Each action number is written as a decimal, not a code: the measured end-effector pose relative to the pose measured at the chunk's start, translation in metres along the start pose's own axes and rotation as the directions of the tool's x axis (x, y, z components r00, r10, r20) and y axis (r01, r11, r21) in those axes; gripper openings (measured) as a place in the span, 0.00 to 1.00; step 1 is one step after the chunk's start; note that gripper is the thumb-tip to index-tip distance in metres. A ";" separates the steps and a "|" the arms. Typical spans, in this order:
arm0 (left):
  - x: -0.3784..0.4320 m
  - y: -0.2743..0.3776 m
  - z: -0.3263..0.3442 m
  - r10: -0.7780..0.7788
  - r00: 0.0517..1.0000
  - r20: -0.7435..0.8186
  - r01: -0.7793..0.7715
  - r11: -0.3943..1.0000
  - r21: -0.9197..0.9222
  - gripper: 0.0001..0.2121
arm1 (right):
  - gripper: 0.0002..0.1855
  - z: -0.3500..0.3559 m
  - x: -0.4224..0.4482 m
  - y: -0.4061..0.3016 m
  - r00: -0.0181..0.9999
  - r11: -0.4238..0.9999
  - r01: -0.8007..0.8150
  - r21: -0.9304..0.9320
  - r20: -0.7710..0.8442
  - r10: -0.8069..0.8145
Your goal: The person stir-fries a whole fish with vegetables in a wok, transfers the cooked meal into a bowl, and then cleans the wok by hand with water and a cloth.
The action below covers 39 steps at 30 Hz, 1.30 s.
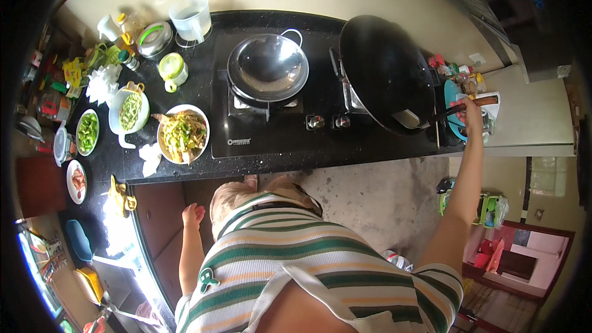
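Observation:
My right hand (471, 114) grips a wok spatula (485, 100) with a wooden handle and a dark shaft. Its metal blade rests inside the right edge of a large black wok (379, 69), which stands on the right burner. At my left side, below the counter edge, my left hand (193, 215) hangs with loosely bent fingers and holds nothing. On the left burner sits a shiny steel pan (268, 67) with a loop handle. A bowl of cooked food with chopped greens (184, 134) stands left of the black gas hob (277, 141).
Left on the counter are a white colander of cut greens (130, 110), a plate of chopped greens (87, 132), a plate of meat (77, 181), a lidded jar (173, 70) and a water jug (190, 17). A blue plate (451, 97) stands beyond the wok. A sink (120, 282) lies lower left.

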<state>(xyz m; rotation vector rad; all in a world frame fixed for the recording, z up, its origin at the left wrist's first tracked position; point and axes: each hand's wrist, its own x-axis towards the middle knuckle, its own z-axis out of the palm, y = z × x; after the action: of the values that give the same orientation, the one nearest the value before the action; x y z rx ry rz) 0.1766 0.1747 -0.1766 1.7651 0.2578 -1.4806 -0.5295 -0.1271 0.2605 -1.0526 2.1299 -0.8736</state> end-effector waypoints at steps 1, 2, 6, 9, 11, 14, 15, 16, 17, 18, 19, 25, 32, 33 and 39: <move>-0.004 0.001 0.001 0.000 1.000 -0.001 0.000 1.000 -0.003 0.08 | 0.11 0.004 0.004 0.005 1.000 1.000 -0.002 -0.027 -0.002 0.002; -0.007 0.001 0.002 0.028 0.999 -0.025 -0.028 1.000 0.008 0.09 | 0.10 0.019 0.014 0.017 0.998 0.996 0.053 0.071 -0.034 -0.051; -0.023 -0.028 -0.010 0.021 0.993 -0.119 -0.021 1.000 -0.002 0.08 | 0.11 0.125 0.036 0.056 0.978 0.816 0.191 0.545 -0.174 -0.112; -0.033 -0.025 -0.009 -0.005 0.987 -0.159 0.025 0.991 0.130 0.06 | 0.09 0.150 0.058 0.092 0.963 0.524 0.267 0.809 -0.208 -0.171; -0.048 -0.028 -0.013 0.008 0.976 -0.216 0.031 0.984 0.175 0.07 | 0.11 0.152 0.051 0.090 0.956 0.278 0.283 0.918 -0.245 -0.163; -0.066 -0.032 -0.012 -0.032 0.957 -0.289 0.090 0.977 0.191 0.08 | 0.14 0.089 0.044 0.124 0.911 0.139 0.310 0.941 -0.252 -0.327; -0.068 -0.036 -0.008 -0.031 0.952 -0.305 0.097 0.974 0.203 0.08 | 0.14 0.047 0.041 0.154 0.833 0.148 0.360 0.921 -0.246 -0.496; -0.071 -0.045 -0.009 -0.044 0.954 -0.298 0.122 0.962 0.246 0.07 | 0.14 0.021 0.007 0.151 0.809 0.092 0.190 0.977 -0.103 -0.578; -0.059 -0.051 -0.007 -0.036 0.956 -0.291 0.124 0.949 0.289 0.07 | 0.16 -0.031 0.007 0.190 0.711 -0.008 0.194 0.981 -0.146 -0.688; -0.054 -0.059 -0.002 -0.001 0.956 -0.293 0.089 0.954 0.286 0.07 | 0.20 -0.035 -0.041 0.164 0.644 0.116 0.760 0.639 -0.719 -0.260; -0.051 -0.058 0.011 -0.011 0.966 -0.259 0.078 0.966 0.247 0.08 | 0.22 -0.082 -0.074 0.192 0.601 0.369 0.795 0.482 -0.707 -0.373; -0.035 -0.077 0.061 -0.029 0.981 -0.193 0.112 0.895 0.432 0.07 | 0.13 -0.173 -0.188 0.284 0.766 0.804 -0.166 -0.571 -0.588 -0.260; -0.041 -0.118 0.061 -0.006 0.974 -0.226 0.087 0.934 0.347 0.06 | 0.12 -0.143 -0.207 0.204 0.661 0.865 0.501 -0.036 -0.630 -0.409; -0.040 -0.125 0.057 -0.053 0.968 -0.244 0.141 0.923 0.358 0.07 | 0.12 -0.110 -0.201 0.167 0.570 0.752 0.654 -0.084 -0.599 -0.562; -0.038 -0.131 0.044 -0.029 0.974 -0.226 0.054 0.993 0.105 0.04 | 0.03 0.046 -0.143 0.049 0.372 0.255 0.898 -0.358 0.311 -0.875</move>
<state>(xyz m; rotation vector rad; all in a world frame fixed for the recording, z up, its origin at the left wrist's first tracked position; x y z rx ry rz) 0.0533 0.2436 -0.1993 2.0306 0.3351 -1.3473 -0.4442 0.0018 0.2267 -2.6929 1.5505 -0.7147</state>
